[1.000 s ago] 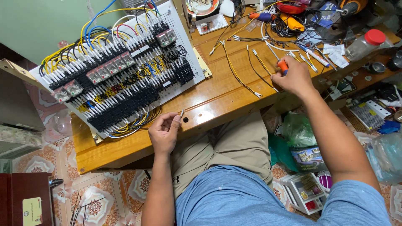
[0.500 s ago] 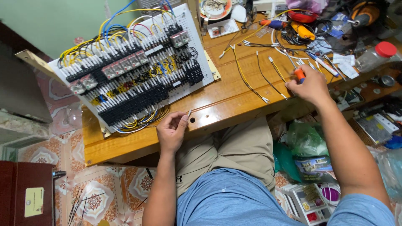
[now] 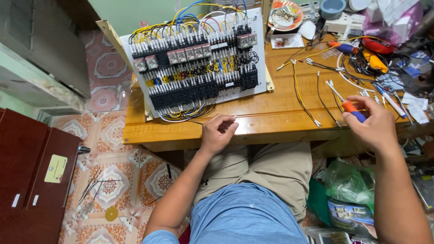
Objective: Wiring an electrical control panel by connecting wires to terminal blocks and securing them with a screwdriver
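head view, looking down at a seated person's lap and a wooden table (image 3: 280, 122). the left hand (image 3: 218, 133) rests at the table's near edge, near the centre of the picture, fingers curled narrow around a small thin piece at its fingertips; what that piece is cannot be told. at about 11 o'clock from this hand stands a white wiring panel (image 3: 194, 63), tilted, packed with black terminal blocks and yellow, blue and red wires. the right hand (image 3: 375, 129), at 3 o'clock from the left hand and well apart from it, is closed around a screwdriver (image 3: 348, 106) with an orange and blue handle, its shaft pointing toward 10 o'clock over the table. loose wires (image 3: 303, 90) lie on the table between panel and right hand. a round plate (image 3: 285, 16) sits at 12 o'clock. a green plastic bag (image 3: 348, 185) lies on the floor at 5 o'clock.
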